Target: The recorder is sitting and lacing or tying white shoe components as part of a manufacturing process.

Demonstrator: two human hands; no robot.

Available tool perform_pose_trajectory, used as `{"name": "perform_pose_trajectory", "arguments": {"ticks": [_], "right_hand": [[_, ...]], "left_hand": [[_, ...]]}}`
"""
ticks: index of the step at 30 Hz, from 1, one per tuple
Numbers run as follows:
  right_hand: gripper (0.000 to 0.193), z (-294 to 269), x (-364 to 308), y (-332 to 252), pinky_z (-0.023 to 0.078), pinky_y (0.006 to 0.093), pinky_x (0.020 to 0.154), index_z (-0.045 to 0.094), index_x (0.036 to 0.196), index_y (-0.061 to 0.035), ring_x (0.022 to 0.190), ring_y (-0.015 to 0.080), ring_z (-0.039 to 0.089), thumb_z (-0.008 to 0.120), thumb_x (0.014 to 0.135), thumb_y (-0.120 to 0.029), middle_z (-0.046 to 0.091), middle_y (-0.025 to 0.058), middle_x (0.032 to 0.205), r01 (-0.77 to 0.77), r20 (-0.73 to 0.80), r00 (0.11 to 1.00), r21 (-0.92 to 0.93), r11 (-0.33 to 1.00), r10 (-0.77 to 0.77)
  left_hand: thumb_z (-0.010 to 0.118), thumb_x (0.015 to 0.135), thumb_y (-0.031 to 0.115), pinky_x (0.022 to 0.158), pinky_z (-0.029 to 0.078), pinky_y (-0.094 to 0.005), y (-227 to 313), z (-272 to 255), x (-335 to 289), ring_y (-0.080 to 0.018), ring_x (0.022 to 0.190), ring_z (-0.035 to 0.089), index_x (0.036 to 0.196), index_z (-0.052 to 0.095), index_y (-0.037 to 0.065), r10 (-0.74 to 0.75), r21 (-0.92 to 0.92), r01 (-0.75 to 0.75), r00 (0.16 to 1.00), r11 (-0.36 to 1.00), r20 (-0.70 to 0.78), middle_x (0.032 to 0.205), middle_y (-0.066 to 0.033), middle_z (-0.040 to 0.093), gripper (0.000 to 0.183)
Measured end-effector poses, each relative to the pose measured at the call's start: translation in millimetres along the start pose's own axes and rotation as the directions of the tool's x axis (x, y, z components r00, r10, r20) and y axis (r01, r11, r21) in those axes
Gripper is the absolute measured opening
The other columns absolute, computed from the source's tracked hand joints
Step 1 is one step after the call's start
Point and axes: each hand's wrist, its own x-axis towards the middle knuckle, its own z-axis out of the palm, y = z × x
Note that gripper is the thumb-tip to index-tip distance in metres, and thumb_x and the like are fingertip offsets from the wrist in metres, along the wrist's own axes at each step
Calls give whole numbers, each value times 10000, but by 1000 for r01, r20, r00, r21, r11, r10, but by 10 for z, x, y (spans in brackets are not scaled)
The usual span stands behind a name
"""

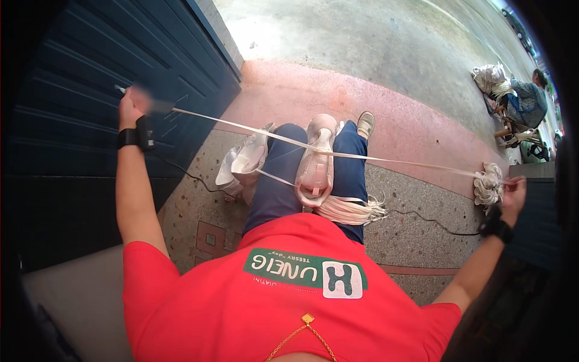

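A pale pink and white shoe [315,172] rests between my thighs, its toe pointing away from me. A long whitish shoelace [241,125] runs from the shoe's front out to both sides. Far to the left, my left hand [131,110] is raised and closed on one length of it; a small pale tip sticks out above the fingers, and part of the hand is blurred. At the far right, my right hand [514,194] pinches the other length, pulled nearly straight. On my right thigh lies a bundle of cream laces [347,211].
White shoes [248,155] are by my left leg. A pile of pale shoes [488,184] lies beside my right hand. A dark blue ribbed door [145,48] stands close on the left. At the far right sits another person [526,105] near more shoes. Cables trail from both wrists.
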Motion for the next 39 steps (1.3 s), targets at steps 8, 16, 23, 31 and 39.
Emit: {"name": "perform_pose_trajectory", "arguments": {"ticks": [8, 16, 23, 31, 39], "right_hand": [[132, 1933, -753, 702, 524, 440, 829, 723, 1006, -43, 939, 338, 676, 650, 943, -133, 726, 141, 961, -159, 383, 918, 125, 979, 100], [105, 3176, -836, 1198, 475, 462, 891, 723, 963, -60, 1071, 334, 625, 662, 922, -134, 712, 105, 1078, 71, 204, 977, -67, 995, -56], [105, 3256, -744, 1045, 427, 460, 916, 736, 941, -89, 1095, 294, 592, 658, 914, -154, 687, 39, 1112, 14, 109, 994, -209, 978, 9], [103, 3353, -712, 976, 419, 432, 856, 746, 911, -115, 1002, 267, 595, 686, 906, -198, 683, 32, 989, 136, 206, 977, -371, 919, -62], [137, 3348, -693, 972, 403, 441, 802, 729, 852, -134, 929, 270, 590, 727, 847, -271, 649, 48, 884, 51, 69, 997, -365, 930, -28]], "left_hand": [[581, 1033, 237, 500, 335, -214, -1798, 742, -832, -35, 573, 417, 1183, 683, 43, -464, 656, 333, 885, 678, 30, 699, 79, 477, 265], [633, 984, 140, 717, 538, -316, -3453, 1105, -2026, -149, 773, 679, 1077, 739, -11, -520, 838, -287, 677, 464, 520, 862, -38, 724, 207], [666, 958, 201, 751, 556, -384, -3490, 1141, -2117, -262, 822, 733, 985, 766, -7, -437, 861, -484, 748, 157, 500, 855, -164, 751, 232], [609, 939, 175, 787, 553, -493, -3701, 1166, -2173, -421, 869, 694, 882, 733, 7, -318, 772, -635, 737, -20, 597, 870, -202, 730, 217], [612, 926, 182, 774, 494, -524, -3656, 1303, -2205, -363, 890, 651, 800, 710, 72, -325, 618, -764, 641, -186, 695, 840, -148, 705, 194]]}}
